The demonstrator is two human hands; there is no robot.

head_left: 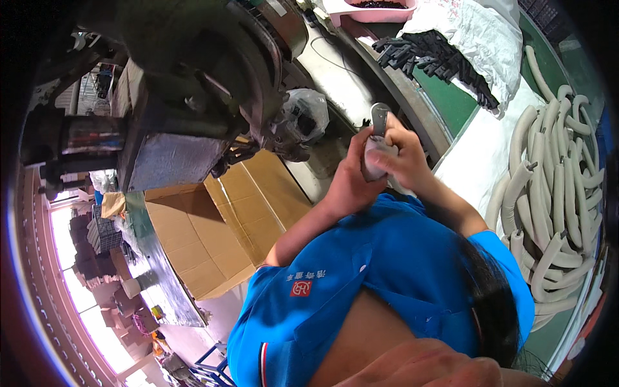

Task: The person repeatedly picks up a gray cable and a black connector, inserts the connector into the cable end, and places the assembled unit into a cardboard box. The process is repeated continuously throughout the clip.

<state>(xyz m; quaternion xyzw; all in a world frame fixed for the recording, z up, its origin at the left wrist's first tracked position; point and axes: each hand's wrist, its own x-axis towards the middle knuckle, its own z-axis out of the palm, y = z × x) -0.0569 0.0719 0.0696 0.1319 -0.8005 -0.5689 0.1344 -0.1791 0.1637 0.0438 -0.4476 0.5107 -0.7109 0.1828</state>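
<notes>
Close together in front of my chest, my left hand (354, 169) and my right hand (407, 160) are closed around one pale, light-grey covered piece (376, 158). Out of its upper end sticks a flat, rounded grey metal-looking tab (380, 117), with a small mark or hole near the tip. My left fingers wrap its left side. My right thumb presses across its front. Much of the piece lies hidden under my fingers, so its full shape cannot be made out.
Many pale covered bent tubes (554, 193) are heaped on the green bench at right. Beyond them lie short black strips (445, 61) beside a white sack (477, 39) and a pink basin (374, 11). A dark machine (213, 90) stands at left above an open cardboard box (200, 245).
</notes>
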